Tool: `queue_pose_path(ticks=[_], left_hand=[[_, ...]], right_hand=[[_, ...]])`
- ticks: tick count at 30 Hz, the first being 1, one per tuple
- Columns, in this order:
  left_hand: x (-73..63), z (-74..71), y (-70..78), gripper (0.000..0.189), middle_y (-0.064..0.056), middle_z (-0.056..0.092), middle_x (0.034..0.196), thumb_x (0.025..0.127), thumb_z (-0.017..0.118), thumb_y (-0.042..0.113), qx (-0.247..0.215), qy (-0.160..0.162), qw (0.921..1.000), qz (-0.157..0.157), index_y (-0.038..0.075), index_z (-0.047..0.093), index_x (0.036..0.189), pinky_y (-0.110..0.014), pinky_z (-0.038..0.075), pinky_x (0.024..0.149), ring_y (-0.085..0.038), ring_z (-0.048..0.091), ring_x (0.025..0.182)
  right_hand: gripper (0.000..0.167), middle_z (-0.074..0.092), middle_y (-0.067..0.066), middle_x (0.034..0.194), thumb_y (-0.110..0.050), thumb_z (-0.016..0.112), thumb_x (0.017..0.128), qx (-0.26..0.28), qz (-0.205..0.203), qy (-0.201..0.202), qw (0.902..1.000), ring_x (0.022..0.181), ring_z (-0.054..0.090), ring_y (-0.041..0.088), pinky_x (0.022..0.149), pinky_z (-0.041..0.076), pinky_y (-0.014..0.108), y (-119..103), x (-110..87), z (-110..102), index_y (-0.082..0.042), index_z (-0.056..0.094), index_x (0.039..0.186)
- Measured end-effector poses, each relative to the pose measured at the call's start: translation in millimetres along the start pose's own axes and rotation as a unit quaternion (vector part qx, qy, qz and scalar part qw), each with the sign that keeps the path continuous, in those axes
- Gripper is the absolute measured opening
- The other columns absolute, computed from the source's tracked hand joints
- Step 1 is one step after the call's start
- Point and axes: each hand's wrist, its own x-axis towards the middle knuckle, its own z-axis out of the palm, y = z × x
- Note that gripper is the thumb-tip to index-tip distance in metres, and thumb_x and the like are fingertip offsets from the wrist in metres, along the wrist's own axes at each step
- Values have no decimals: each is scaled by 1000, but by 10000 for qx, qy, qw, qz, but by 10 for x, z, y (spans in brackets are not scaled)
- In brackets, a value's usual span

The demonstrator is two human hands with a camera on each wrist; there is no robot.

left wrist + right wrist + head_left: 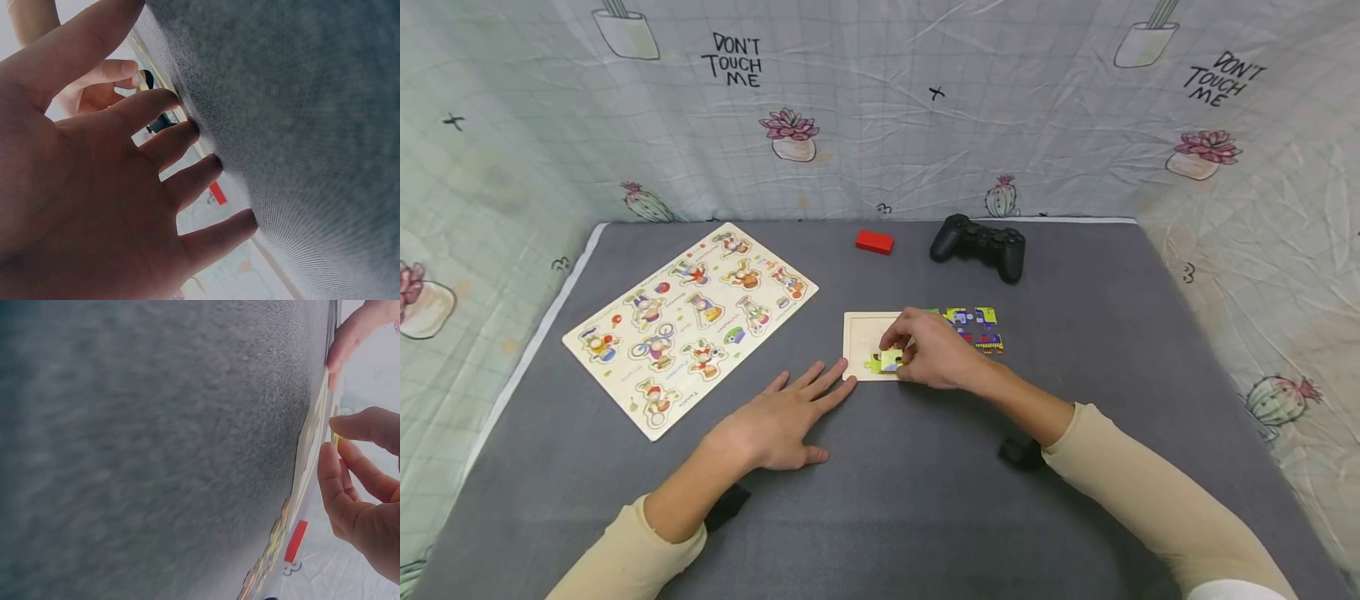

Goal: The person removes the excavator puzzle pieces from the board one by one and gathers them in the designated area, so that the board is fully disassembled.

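Note:
My right hand (936, 350) pinches a yellow-green jigsaw piece (891, 360) between thumb and fingers, over the pale wooden puzzle tray (859, 325). Next to the held piece, another green jigsaw piece (872, 364) shows in the lower part of the tray. Spread out with fairly straight fingers, my left hand (778, 421) rests on the table, its fingertips at the tray's lower left corner. In the right wrist view the jigsaw piece (335, 434) shows edge-on between the fingertips. The right hand hides the tray's right side.
Several colourful jigsaw pieces (988, 340) lie right of the tray, partly behind the right hand. A large wooden picture board (692, 325) lies at an angle on the left. Farther back are a red block (875, 242) and a black game controller (979, 244). Patterned cloth (880, 133) borders the grey table.

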Motion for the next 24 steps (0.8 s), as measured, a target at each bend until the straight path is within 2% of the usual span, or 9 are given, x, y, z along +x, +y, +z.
queue_pose_path(ticks=[13,24], left_hand=[[-10,-5,-2,97,-1,4,177,91,80,36,-117,6,9999,58,21,22,168,-68,14,126,-34,7,163],[-16,-5,-6,98,-2,5,177,91,81,35,-148,38,9998,81,20,23,168,-69,14,125,-35,8,163]], right_hand=[[32,66,5,102,2,80,80,-61,273,152,9995,78,64,13,75,56,27,162,-246,-86,-9,77,109],[31,66,4,103,4,78,81,-151,244,107,9995,85,63,16,73,54,25,260,-417,-134,-9,77,110]])
